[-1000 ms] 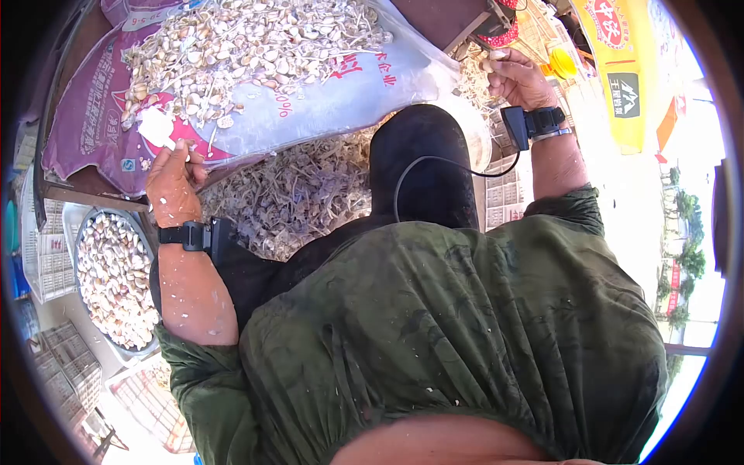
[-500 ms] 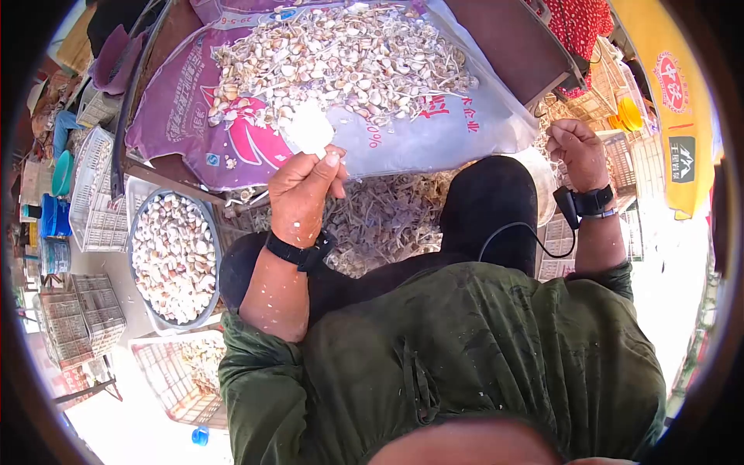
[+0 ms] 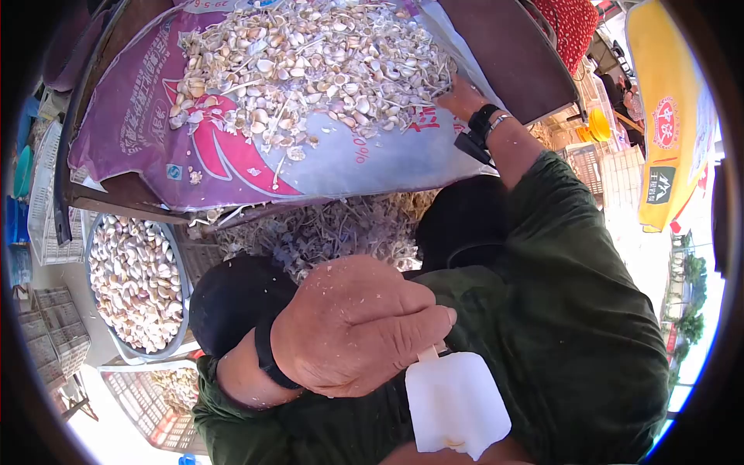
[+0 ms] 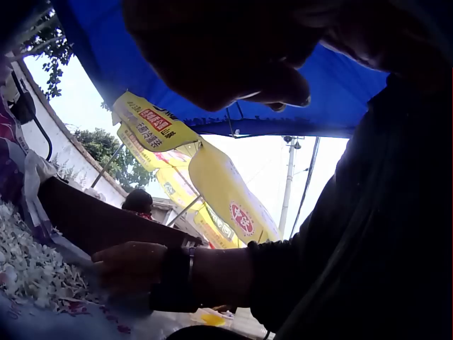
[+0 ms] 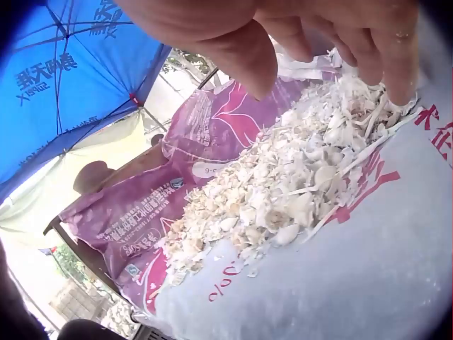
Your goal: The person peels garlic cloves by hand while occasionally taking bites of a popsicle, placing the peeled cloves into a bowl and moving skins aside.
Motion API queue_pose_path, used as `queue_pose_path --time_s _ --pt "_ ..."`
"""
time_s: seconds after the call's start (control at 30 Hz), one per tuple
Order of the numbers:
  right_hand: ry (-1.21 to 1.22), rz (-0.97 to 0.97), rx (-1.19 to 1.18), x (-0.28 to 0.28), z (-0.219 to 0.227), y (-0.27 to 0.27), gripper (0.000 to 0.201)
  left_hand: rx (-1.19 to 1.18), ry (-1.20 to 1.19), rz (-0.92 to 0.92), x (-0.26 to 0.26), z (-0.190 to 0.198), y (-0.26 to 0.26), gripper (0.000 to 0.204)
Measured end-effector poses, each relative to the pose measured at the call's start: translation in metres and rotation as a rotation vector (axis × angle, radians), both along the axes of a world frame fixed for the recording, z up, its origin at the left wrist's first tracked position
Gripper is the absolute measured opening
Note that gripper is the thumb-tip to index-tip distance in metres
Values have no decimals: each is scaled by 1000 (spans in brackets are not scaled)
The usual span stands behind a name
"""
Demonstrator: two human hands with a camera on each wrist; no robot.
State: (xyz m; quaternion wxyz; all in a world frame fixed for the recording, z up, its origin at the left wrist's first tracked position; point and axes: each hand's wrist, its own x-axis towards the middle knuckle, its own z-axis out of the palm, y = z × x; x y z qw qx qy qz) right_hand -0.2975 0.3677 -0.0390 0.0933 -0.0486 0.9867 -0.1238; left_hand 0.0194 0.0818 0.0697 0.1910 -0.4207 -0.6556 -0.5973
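Observation:
My left hand (image 3: 356,325) is raised near my chest and pinches the flat wooden stick of a white ice cream bar (image 3: 457,403), whose lower edge is uneven. In the left wrist view that hand (image 4: 219,57) is a dark shape at the top. My right hand (image 3: 465,101) reaches to the right edge of a pile of garlic cloves and skins (image 3: 310,70). The right wrist view has its fingers (image 5: 393,64) spread downward, fingertips right at the pile (image 5: 283,191). The pile lies on a purple and white printed sack (image 3: 325,167) over a table.
A grey basin (image 3: 184,310) full of garlic cloves stands at the left, with a plastic crate (image 3: 128,387) below it. Dry stalks and skins (image 3: 341,232) lie under the table edge. My knees are close to that edge. A yellow banner (image 3: 651,93) hangs at the right.
My left hand has brought the ice cream bar from the table edge up toward my face. My right hand has moved from beside the table, at the right, onto the garlic pile.

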Motion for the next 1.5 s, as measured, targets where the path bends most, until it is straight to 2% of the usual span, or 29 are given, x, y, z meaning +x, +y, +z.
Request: queue_pose_path --time_s 0.07,0.17,0.23,0.3,0.33,0.37,0.43,0.47,0.53,0.57,0.63,0.67,0.73,0.77,0.83,0.9,0.97,1.0,1.07,1.1,1.17,1.23,1.27,1.3,1.37,1.4,1.43,1.5 --pt "36 56 58 -13 -17 -16 80 11 -150 -75 2 -3 -6 30" --pt "95 144 127 -18 -32 -62 71 3 -110 -84 -7 -2 -12 28" --pt "269 214 82 -24 -33 -92 49 -2 -79 -88 -13 -1 -16 29" --pt "184 279 2 -25 -18 -115 36 -2 -56 -93 -18 0 -20 29" --pt "367 632 428 -36 -24 -115 31 -7 -24 -74 -21 0 -22 30" --pt "363 640 431 -39 -19 -116 31 -11 8 -54 -23 -1 -24 31" --pt "342 406 84 -39 1 -118 27 21 40 4 -26 -7 -26 33" --pt "376 386 82 -69 -14 -95 26 45 79 54 -28 -10 -28 36" --pt "277 14 -136 -67 9 -83 25 40 58 104 -27 -11 -34 35" --pt "270 18 -127 -80 4 -65 25 32 38 148 -27 -12 -35 34" --pt "324 373 799 -104 -14 -42 30 31 20 166 -30 -15 -39 35" --pt "318 380 796 -108 -23 -40 30 19 16 182 -32 -16 -41 35" --pt "367 312 536 -101 -28 -49 37 3 -24 217 -32 -18 -44 35" --pt "354 315 534 -102 -34 -56 37 -10 -59 244 -31 -19 -45 36" --pt "265 20 121 -109 -35 -85 43 -20 -64 242 -36 -19 -48 34" --pt "245 13 53 -107 -31 -99 40 -26 -63 235 -39 -20 -48 33" --pt "259 539 155 -117 -35 -103 34 -24 -58 320 -40 -25 -47 29" --pt "268 539 155 -102 -20 -112 34 -40 -215 277 -35 -26 -49 28" --pt "82 187 -209 -56 23 -135 26 -25 -235 309 -35 -26 -50 30" --pt "89 186 -208 -57 17 -123 26 -7 -276 343 -33 -27 -50 32" --pt "371 487 32 -66 -1 -90 30 19 -317 347 -29 -29 -51 33" --pt "146 231 -5 -27 12 -94 42 70 -429 351 -24 -34 -50 35" --pt "-112 65 -278 -35 -4 -83 53 213 -472 308 -25 -44 -42 31" --pt "-53 187 -331 -27 -15 -82 54 56 -354 339 -26 -42 -48 20" --pt "121 427 -369 6 -25 -101 54 106 -472 361 -20 -55 -46 19" --pt "239 544 -352 22 -28 -115 54 106 -443 411 -22 -59 -44 17" --pt "243 544 -354 36 -28 -129 54 104 -439 411 -21 -61 -43 17" --pt "395 725 -73 51 -26 -149 52 113 -557 517 -22 -62 -42 13"
